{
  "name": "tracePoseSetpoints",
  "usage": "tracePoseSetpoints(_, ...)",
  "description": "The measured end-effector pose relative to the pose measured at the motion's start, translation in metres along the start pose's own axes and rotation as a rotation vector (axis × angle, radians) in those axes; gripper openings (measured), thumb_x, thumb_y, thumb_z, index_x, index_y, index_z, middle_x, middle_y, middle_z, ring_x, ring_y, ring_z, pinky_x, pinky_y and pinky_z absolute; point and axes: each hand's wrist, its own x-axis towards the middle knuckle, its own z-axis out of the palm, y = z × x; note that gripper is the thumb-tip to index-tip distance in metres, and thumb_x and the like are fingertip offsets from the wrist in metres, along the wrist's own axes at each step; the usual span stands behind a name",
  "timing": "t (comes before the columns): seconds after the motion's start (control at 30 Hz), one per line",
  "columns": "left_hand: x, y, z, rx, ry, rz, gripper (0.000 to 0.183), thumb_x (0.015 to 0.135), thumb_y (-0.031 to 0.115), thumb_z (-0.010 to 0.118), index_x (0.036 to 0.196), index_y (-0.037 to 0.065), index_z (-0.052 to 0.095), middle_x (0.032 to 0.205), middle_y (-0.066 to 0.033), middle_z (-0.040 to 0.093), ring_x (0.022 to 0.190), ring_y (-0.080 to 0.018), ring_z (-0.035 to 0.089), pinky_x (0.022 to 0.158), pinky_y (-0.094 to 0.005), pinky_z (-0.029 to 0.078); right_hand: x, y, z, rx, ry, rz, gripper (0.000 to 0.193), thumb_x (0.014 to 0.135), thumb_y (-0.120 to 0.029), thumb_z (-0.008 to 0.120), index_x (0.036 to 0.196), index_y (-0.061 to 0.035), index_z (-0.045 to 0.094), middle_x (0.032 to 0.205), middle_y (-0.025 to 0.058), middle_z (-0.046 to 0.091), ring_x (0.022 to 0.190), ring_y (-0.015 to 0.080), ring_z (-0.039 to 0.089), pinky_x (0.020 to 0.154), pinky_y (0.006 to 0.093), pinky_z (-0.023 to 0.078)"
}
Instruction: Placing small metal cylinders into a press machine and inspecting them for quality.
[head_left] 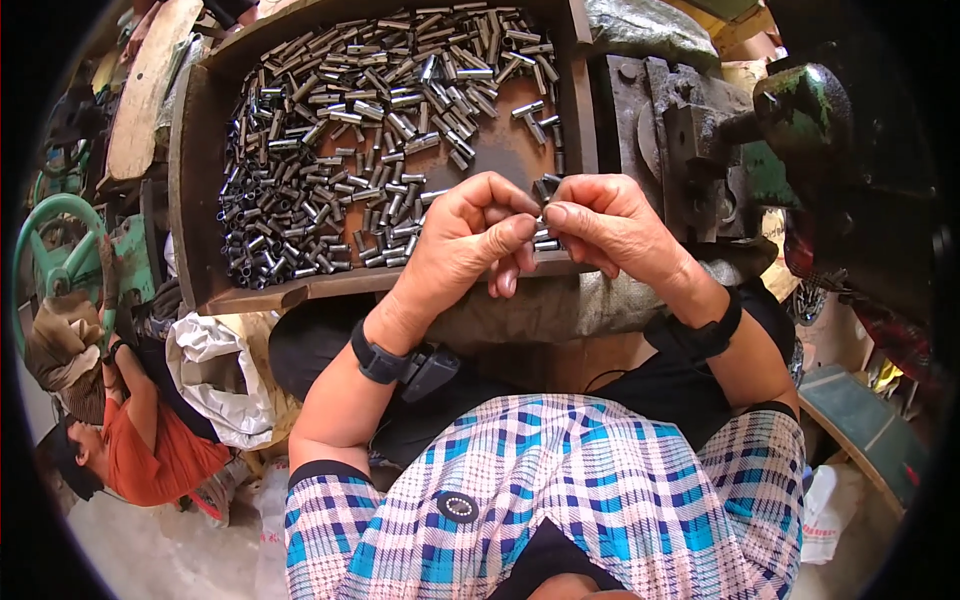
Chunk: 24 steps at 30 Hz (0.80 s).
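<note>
Over the near edge of a shallow brown tray (183, 200), my two hands meet fingertip to fingertip. My left hand (470, 235) is closed in a pinch of thumb and index finger, and what it grips is hidden. My right hand (612, 222) is also pinched, with a short dark metal tube (545, 187) showing at its fingertips. Short cylindrical metal tubes (290, 215) fill much of the tray, some bright and some dull. They lie densest at its left side, while bare brown bottom (515, 100) shows toward the right.
A dark, greasy machine with a rounded green-and-black part (805, 105) stands close on the right. On the left are a green handwheel (60, 250), a white sack (222, 380) and a person in an orange top (150, 460). Grey cloth (530, 310) hangs below the tray's near edge.
</note>
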Motion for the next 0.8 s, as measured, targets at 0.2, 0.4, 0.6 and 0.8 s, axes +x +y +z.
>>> tracePoseSetpoints(0.2, 0.003, -0.007, -0.003, -0.108, -0.184, -0.098, 0.026, 0.084, 0.014, 0.065, 0.1, 0.003, 0.047, 0.067, -0.0055, 0.059, 0.046, -0.009, 0.056, 0.038, -0.0172, 0.043, -0.005, 0.007, 0.004, 0.118, -0.13, 0.023, 0.027, 0.09, -0.029, 0.058, 0.078, -0.0052, 0.059, 0.055, -0.0006, 0.053, 0.037, 0.0014, 0.041, 0.032, 0.0162, 0.029)
tracePoseSetpoints(0.4, 0.0, 0.015, -0.003, 0.221, -0.209, -0.147, 0.027, 0.088, 0.014, 0.06, 0.106, 0.003, 0.045, 0.074, -0.0061, 0.062, 0.056, -0.0076, 0.059, 0.043, -0.0164, 0.041, -0.002, 0.003, 0.009, -0.039, -0.093, 0.065, 0.028, 0.09, -0.031, 0.057, 0.084, -0.0034, 0.061, 0.056, -0.0001, 0.054, 0.038, 0.0032, 0.044, 0.033, 0.017, 0.032)
tracePoseSetpoints(0.6, -0.002, 0.018, -0.012, 0.613, -0.01, 0.105, 0.027, 0.088, 0.009, 0.055, 0.114, 0.004, 0.047, 0.077, -0.0041, 0.063, 0.061, -0.0053, 0.055, 0.045, -0.0187, 0.039, 0.022, -0.006, 0.007, -0.066, 0.093, -0.002, 0.036, 0.088, -0.032, 0.059, 0.085, 0.0035, 0.058, 0.065, 0.01, 0.064, 0.043, 0.0131, 0.057, 0.039, 0.0243, 0.044)
tracePoseSetpoints(0.8, -0.001, 0.016, -0.043, 0.0, 0.26, 0.057, 0.022, 0.09, 0.013, 0.052, 0.11, 0.003, 0.049, 0.08, -0.0072, 0.061, 0.058, -0.0074, 0.058, 0.041, -0.0134, 0.037, 0.071, 0.001, 0.009, -1.652, 0.38, -0.303, 0.016, 0.074, -0.003, 0.063, 0.088, 0.0026, 0.057, 0.082, 0.0202, 0.065, 0.075, 0.0308, 0.066, 0.063, 0.0337, 0.055)
